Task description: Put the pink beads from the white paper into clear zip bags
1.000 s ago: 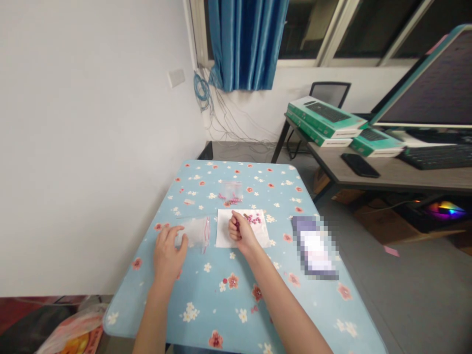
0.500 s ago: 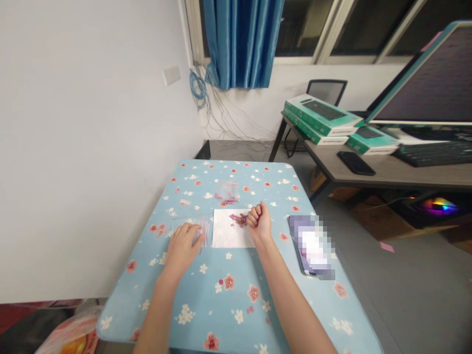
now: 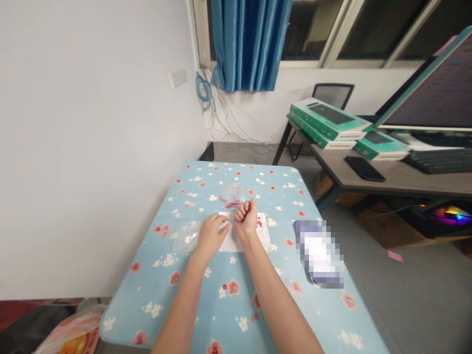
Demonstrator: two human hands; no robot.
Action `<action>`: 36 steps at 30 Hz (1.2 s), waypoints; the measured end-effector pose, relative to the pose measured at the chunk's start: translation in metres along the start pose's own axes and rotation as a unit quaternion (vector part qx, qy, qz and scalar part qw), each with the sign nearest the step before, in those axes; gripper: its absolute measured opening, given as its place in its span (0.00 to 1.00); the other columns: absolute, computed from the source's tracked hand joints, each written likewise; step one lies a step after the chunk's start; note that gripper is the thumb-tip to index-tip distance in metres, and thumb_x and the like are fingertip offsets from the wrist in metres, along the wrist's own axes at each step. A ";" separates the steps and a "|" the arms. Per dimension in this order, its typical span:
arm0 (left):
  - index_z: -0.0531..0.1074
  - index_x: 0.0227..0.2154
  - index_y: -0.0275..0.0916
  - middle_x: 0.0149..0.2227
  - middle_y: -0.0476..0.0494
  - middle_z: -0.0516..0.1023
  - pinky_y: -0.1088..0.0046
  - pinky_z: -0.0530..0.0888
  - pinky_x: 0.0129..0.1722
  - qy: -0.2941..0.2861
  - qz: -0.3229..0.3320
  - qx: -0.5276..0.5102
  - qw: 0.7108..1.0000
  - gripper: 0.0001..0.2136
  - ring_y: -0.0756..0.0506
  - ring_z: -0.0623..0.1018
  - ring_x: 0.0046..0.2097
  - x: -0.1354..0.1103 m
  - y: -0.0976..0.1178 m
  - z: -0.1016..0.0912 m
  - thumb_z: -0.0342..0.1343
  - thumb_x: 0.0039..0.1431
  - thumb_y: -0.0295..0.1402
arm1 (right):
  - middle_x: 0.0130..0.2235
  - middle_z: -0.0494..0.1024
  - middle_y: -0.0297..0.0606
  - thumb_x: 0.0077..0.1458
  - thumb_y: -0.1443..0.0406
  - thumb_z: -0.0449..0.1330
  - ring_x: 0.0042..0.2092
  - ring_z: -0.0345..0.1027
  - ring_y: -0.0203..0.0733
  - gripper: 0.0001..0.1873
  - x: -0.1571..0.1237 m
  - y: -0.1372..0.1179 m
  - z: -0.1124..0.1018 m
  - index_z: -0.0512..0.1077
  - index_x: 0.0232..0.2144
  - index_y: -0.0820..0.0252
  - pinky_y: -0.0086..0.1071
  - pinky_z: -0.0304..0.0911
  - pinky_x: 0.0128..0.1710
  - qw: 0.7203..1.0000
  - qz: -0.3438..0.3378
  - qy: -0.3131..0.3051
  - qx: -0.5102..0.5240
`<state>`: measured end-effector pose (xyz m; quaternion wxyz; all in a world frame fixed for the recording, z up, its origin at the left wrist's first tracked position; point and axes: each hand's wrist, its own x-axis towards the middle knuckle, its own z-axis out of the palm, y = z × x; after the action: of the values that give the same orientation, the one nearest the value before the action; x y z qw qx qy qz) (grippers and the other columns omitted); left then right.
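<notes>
My left hand point(image 3: 213, 235) is over the left side of a white paper sheet point(image 3: 230, 244), its thumb and fingertips close together. Anything between them is too small to make out. Just to its right, my right hand point(image 3: 247, 218) is closed in a fist above the sheet, hiding whatever it may hold. Several small pink-red pieces point(image 3: 259, 222) lie on the sheet to the right of that fist. Left of my left hand lies a clear plastic bag point(image 3: 190, 236). Beyond both hands, another clear bag point(image 3: 232, 191) has pink pieces at its lower end.
A blue flowered cloth covers the table point(image 3: 155, 290). A purple-edged device point(image 3: 317, 253), its screen blurred out, lies at right. A desk on the right carries keyboard boxes point(image 3: 328, 120), a black phone point(image 3: 365, 168) and a monitor point(image 3: 435, 88). A white wall point(image 3: 92, 147) borders the left side.
My left hand has moved right, from the clear bag onto the paper. The fist of my right hand has shifted left, uncovering pieces on the sheet. The view has shifted slightly.
</notes>
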<state>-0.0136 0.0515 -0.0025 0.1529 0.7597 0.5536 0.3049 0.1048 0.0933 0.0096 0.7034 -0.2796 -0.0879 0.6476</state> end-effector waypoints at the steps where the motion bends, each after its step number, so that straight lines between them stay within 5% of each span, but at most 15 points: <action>1: 0.72 0.36 0.39 0.35 0.45 0.74 0.69 0.69 0.41 -0.004 0.002 -0.001 1.000 0.06 0.46 0.73 0.38 -0.001 -0.001 0.003 0.54 0.56 0.30 | 0.13 0.46 0.20 0.56 0.54 0.54 0.14 0.36 0.26 0.25 0.001 0.001 -0.001 0.47 0.16 0.58 0.23 0.37 0.11 1.000 -0.001 -0.001 -0.001; 36: 0.73 0.32 0.41 0.33 0.47 0.75 0.67 0.64 0.38 -0.007 0.020 0.085 0.996 0.03 0.44 0.72 0.38 -0.003 0.004 0.016 0.55 0.57 0.33 | 0.17 0.56 0.24 0.54 0.51 0.54 0.18 0.52 0.28 0.22 0.005 0.004 -0.004 0.57 0.17 0.58 0.23 0.53 0.17 0.998 -0.050 -0.015 -0.047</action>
<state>-0.0012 0.0491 -0.0134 0.0855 0.7830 0.5611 0.2543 0.1041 0.0969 0.0036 0.7196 -0.2977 -0.1429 0.6109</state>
